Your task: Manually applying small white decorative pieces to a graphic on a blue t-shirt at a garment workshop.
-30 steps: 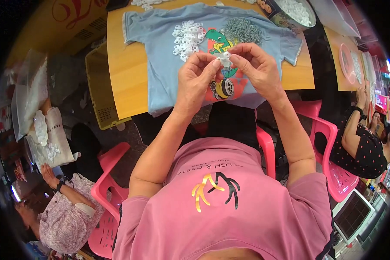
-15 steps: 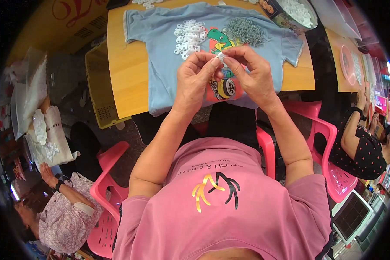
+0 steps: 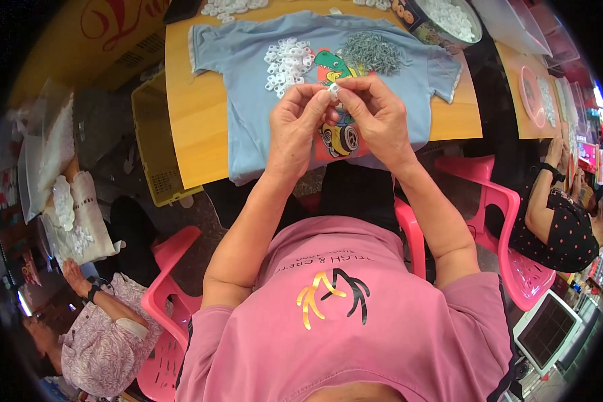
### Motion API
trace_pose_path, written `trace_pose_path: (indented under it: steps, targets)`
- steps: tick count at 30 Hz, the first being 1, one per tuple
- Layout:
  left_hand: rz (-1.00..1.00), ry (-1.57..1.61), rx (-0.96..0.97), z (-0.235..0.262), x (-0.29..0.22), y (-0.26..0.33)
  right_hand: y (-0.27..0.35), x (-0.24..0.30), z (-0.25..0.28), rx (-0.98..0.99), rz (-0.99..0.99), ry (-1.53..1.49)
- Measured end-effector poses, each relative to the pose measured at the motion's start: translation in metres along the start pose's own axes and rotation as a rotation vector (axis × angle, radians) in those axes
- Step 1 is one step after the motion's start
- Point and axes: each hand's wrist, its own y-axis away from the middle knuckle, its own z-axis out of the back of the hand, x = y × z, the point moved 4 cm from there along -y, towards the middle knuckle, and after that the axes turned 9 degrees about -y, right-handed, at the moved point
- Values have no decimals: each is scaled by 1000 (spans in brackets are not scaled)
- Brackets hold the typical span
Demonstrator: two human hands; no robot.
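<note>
Between my fingertips is a small white plastic clip (image 3: 333, 88), pinched from both sides above a light-blue T-shirt (image 3: 256, 124). My left hand (image 3: 295, 130) is closed, thumb and forefinger on the clip's left side. My right hand (image 3: 384, 127) is closed too, its thumb and forefinger meeting the clip from the right. Whether a metal pin sits in the clip is too small to tell. Beyond my left hand lies a pile of white clips (image 3: 288, 65) with holes. Past my right hand is a heap of thin grey metal nails or screws (image 3: 372, 53). A cartoon dinosaur print (image 3: 331, 63) shows between them.
The shirt is spread on a wooden table (image 3: 197, 147). A round tin (image 3: 449, 23) of white pieces stands at the far right, and more white pieces (image 3: 231, 7) lie at the back. A yellow crate (image 3: 151, 134) is at the left. People sit on both sides near pink chairs (image 3: 509, 221).
The view has shifted slightly. Both hands stay together at the white clip, with small changes in how the fingers and clip are turned.
</note>
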Motion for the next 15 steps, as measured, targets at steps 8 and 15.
trace_pose_path:
  steps: [8, 15]
  targets:
    - [-263, 88, 119, -19, -37, 17, 4, 33, 1, 74, -100, -386]
    - [-489, -140, 335, -16, -44, 25, 18, 51, -23, 159, -155, -584]
